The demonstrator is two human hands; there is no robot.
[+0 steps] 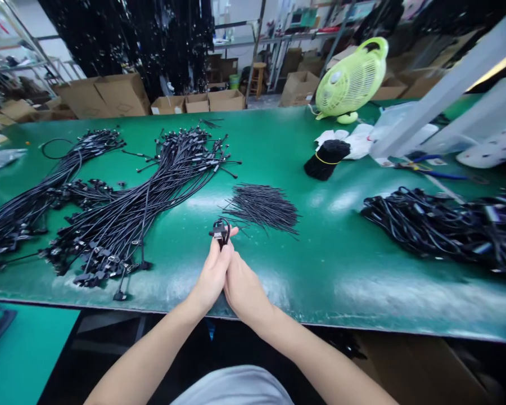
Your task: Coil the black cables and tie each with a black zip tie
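Over the green workbench mat (pixel 320 270), my forearms angle inward and my left hand (pixel 211 275) and right hand (pixel 243 292) close together, gripping a small black cable connector (pixel 221 232), its long axis roughly upright and pointing away from me, near a pile of thin black wires (pixel 261 208).

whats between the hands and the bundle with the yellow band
The head view shows a loose pile of short black wires on the green mat.

head-worn camera, facing forward and down at close hands (pixel 225 275)
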